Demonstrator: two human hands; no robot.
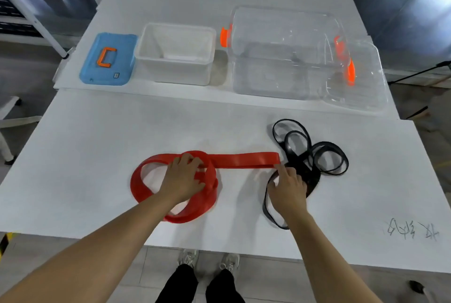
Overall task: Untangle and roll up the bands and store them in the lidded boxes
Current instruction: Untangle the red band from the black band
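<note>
A wide red band (244,160) lies on the white table, looped at the left and stretched flat to the right. My left hand (184,178) rests on the loop where the band crosses itself, fingers curled onto it. My right hand (289,186) sits at the red band's right end, its fingers touching that end and lying over a tangled black band (317,156). Whether it pinches anything is hidden. At the back stand a white open box (175,55), its blue lid (107,58) flat to the left, and a clear open box (280,53) with orange clips.
A clear lid (356,78) leans against the clear box's right side. A seam (219,102) runs between the near and far tabletops. Handwriting (412,229) marks the near right corner. My feet (207,260) show below the table's front edge.
</note>
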